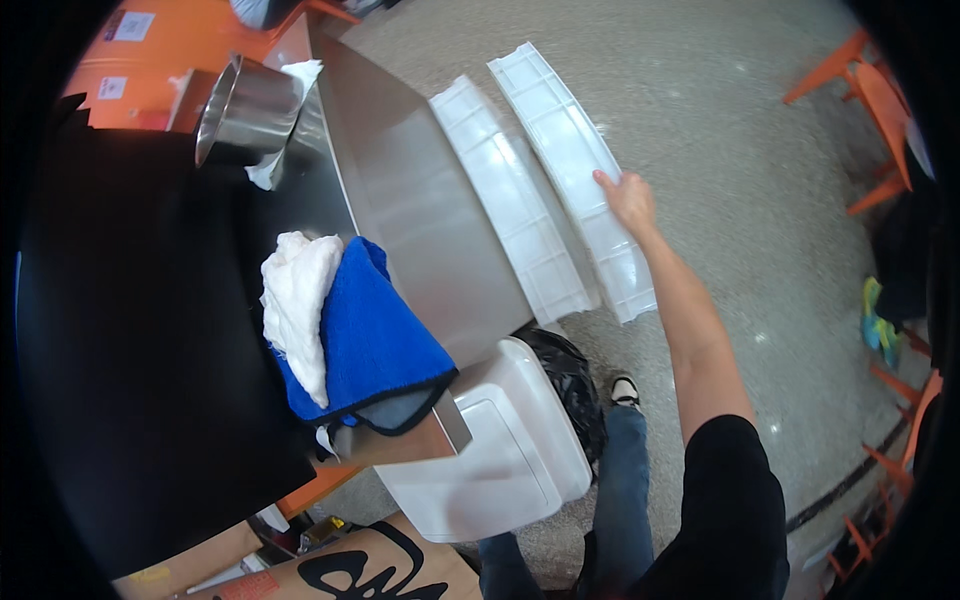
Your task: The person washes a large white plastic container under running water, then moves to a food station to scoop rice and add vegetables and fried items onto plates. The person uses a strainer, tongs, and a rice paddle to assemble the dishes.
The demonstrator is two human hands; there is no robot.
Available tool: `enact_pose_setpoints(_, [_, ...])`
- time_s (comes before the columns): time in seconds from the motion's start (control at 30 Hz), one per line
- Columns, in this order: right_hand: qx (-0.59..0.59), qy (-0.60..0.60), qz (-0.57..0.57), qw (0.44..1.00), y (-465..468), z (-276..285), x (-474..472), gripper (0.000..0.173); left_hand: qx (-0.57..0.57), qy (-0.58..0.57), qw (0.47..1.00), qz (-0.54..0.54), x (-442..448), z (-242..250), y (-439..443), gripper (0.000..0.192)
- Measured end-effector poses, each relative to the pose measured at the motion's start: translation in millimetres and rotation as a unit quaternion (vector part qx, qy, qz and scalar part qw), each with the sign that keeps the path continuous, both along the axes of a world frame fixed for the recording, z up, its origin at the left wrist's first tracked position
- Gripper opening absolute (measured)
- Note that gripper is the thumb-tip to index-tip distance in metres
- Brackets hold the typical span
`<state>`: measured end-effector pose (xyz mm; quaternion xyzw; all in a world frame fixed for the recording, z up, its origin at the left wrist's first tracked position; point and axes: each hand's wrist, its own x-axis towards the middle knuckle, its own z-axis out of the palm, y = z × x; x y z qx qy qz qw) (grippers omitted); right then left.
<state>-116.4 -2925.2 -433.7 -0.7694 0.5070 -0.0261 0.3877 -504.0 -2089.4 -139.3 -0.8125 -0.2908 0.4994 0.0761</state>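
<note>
My right hand (631,199) grips the long edge of a white translucent plastic panel (562,127), its thumb on the ribbed face and the fingers hidden behind. A similar ribbed plastic panel (502,187) stands beside it, nearer the metal counter side; whether they are parts of one container I cannot tell. My left hand is out of view. Before me, a blue cloth (382,337) with black edging lies on the corner of the metal counter, and a crumpled white cloth (296,300) rests on it. A steel pot (259,109) sits farther along, a white cloth (304,75) beside it.
A white plastic bin (495,442) stands below the counter corner, next to a black garbage bag (566,375). A large black surface (150,337) fills the left. Orange chairs (885,112) and part of another person (900,255) are at the right. A printed cardboard box (360,562) lies at bottom.
</note>
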Motion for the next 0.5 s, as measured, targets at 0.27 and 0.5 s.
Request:
enact_pose_setpoints(0.27, [-0.025, 0.032, 0.052, 0.998, 0, -47, 43, 0.072, -0.065, -0.128, 0.99, -0.009, 63, -46, -88, 0.049])
enact_pose_setpoints(0.5, [-0.05, 0.095, 0.04, 0.993, 7, -29, 8, 0.075, -0.137, -0.172, 0.975, -0.039, 107, -81, -77, 0.048])
